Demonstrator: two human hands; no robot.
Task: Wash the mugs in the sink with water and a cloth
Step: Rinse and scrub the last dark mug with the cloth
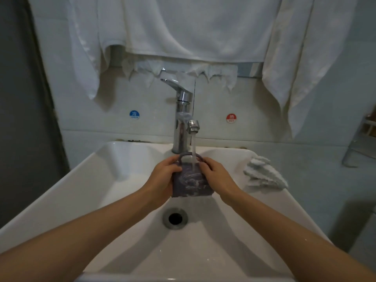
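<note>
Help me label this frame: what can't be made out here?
All in the head view:
1. Sides of the mug: covered by the left hand and right hand gripping it.
2. Inside of the mug: unreadable past the water and dim light.
3. The rack: cut off by the right edge.
4. Wall above the tap: hidden by towels.
5. Other mugs: none in view.

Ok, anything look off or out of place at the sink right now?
Nothing spilled or broken. The left hand and right hand grip the mug under the running faucet. Oddities: the cloth lies unused on the sink rim at right, and a white sheet with a ragged, torn-looking edge hangs behind the faucet.
</note>
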